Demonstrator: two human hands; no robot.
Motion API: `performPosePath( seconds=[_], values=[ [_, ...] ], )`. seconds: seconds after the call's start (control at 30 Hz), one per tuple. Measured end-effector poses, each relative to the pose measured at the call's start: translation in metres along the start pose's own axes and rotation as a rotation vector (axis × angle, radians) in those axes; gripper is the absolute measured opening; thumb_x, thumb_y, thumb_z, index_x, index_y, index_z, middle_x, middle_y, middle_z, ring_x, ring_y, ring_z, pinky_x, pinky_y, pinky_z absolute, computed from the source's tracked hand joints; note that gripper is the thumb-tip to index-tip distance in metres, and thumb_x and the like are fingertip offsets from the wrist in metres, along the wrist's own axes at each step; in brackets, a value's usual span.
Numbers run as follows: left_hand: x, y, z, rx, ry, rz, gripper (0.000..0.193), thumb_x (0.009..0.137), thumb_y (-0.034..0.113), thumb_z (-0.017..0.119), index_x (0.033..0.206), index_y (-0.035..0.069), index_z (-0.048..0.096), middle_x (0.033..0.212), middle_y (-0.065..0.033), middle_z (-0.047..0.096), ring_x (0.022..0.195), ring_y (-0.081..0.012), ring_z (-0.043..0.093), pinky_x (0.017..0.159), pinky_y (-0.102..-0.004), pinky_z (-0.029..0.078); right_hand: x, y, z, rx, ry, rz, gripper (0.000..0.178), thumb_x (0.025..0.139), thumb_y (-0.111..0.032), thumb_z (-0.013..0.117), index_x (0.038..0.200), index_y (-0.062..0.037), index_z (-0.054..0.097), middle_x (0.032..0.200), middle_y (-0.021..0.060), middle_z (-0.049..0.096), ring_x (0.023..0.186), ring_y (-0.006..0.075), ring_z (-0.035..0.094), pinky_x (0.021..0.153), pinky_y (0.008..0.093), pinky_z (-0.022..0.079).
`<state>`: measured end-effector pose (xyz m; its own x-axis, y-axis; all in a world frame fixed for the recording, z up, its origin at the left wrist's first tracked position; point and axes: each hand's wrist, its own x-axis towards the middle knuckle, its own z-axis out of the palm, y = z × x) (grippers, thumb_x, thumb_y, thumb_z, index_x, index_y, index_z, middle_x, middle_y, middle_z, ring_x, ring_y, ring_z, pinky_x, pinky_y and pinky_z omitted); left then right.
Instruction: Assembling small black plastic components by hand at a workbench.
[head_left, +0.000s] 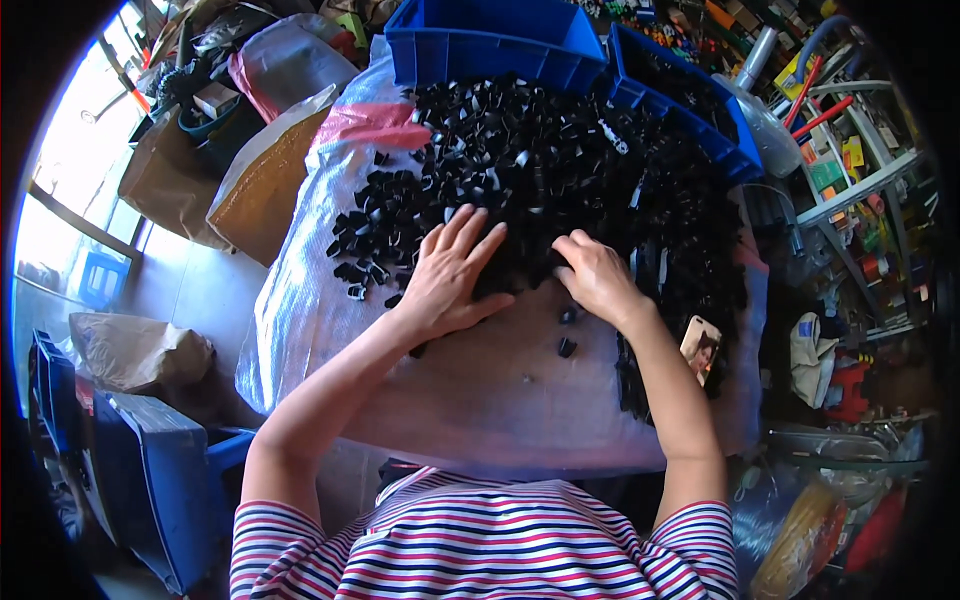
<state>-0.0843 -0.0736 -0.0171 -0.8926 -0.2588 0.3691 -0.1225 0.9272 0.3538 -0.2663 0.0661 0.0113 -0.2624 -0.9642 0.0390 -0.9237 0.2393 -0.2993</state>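
A broad heap of small black plastic parts (pixel 540 150) covers the far part of a table spread with a pale woven plastic sheet (pixel 480 400). My left hand (pixel 455 270) rests on the near edge of the heap, fingers stretched and spread, palm down, holding nothing that shows. To its right my right hand (pixel 597 272) reaches the same edge with its fingers curled and pinched together. Whatever lies between those fingertips is hidden among the dark parts. A single black part (pixel 567 346) lies apart on the sheet, just below my right hand.
At the table's far edge stand a blue bin (pixel 495 50) and a second blue bin (pixel 735 150) holding black parts. A phone (pixel 701 350) lies by my right forearm. Sacks (pixel 270 170) stand to the left, beside a blue plastic stool (pixel 165 480). A metal rack (pixel 860 185) is at right.
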Motion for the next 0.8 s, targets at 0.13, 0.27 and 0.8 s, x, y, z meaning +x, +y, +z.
performPosePath(
  seconds=[0.13,0.27,0.8],
  values=[
    [0.004,0.005,-0.021,-0.190,-0.238,0.057,0.062,0.075,0.047,0.060,0.123,0.008,0.050,0.128,-0.0175,0.044,0.124,-0.0322,0.035,0.101,-0.0468,0.023,-0.031,-0.004,-0.009,-0.097,0.087,0.043,0.023,0.074,-0.006,0.061,0.096,-0.0033,0.055,0.087,0.0149,0.054,0.086,0.0332,0.055,0.072,0.0405,0.046],
    [0.019,0.001,-0.031,-0.313,-0.036,0.139,0.034,0.075,0.027,0.067,0.104,0.010,0.063,0.122,-0.0159,0.051,0.111,-0.0309,0.049,0.094,-0.0419,0.037,-0.055,-0.013,-0.024,0.025,0.250,0.070,0.025,0.074,-0.009,0.063,0.097,-0.0032,0.058,0.086,0.0145,0.057,0.084,0.0320,0.056,0.071,0.0389,0.045],
    [0.165,-0.063,0.013,-0.015,-0.180,-0.096,0.061,0.075,0.058,0.054,0.121,0.019,0.051,0.114,-0.0127,0.051,0.112,-0.0322,0.045,0.090,-0.0489,0.034,-0.118,-0.079,0.020,0.312,0.116,0.003,0.024,0.075,-0.022,0.067,0.091,-0.0056,0.061,0.086,0.0092,0.053,0.085,0.0276,0.054,0.073,0.0369,0.046]
  ],
)
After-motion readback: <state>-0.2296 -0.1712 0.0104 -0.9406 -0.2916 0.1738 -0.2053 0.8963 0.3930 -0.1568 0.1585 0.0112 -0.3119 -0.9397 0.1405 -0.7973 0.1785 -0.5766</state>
